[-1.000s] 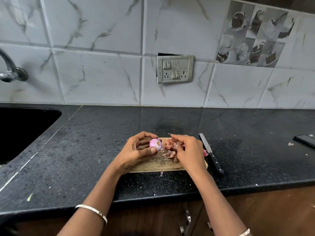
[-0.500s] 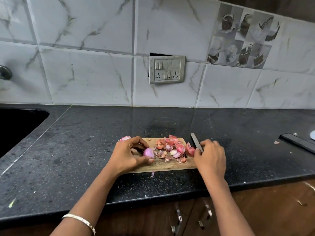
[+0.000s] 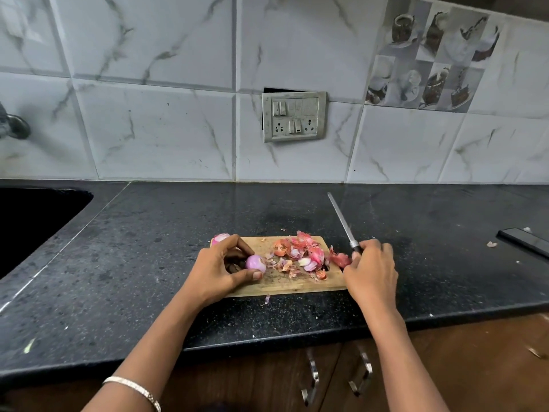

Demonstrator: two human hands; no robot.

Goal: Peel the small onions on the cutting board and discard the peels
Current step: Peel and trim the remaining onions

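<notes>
- The board [image 3: 285,285] lies on the black worktop [image 3: 148,263], near its front edge.
- The left hand [image 3: 219,269] rests on the board's left end. It pinches a peeled onion [image 3: 255,262] between the thumb below and the curled fingers above.
- The onion sits low over the board's left half, just left of the peels [image 3: 300,252].
- A second onion [image 3: 220,237] shows behind the left hand's knuckles, at the board's far left corner.
- The peels are heaped loosely across the board's right half, pink and orange. One reddish piece [image 3: 338,258] lies at the board's right edge, touching the right hand [image 3: 371,272].
- The right hand is just off the board's right end, fingers curled round the black handle of a knife [image 3: 340,218]. The blade points away toward the wall, slanting left; whether it touches the worktop cannot be told.
- A small scrap [image 3: 267,299] lies on the worktop just in front of the board.
- A dark sink [image 3: 29,221] is at far left.
- A switch plate [image 3: 294,115] sits on the tiled wall.
- A bangle [image 3: 133,388] circles the left wrist.
</notes>
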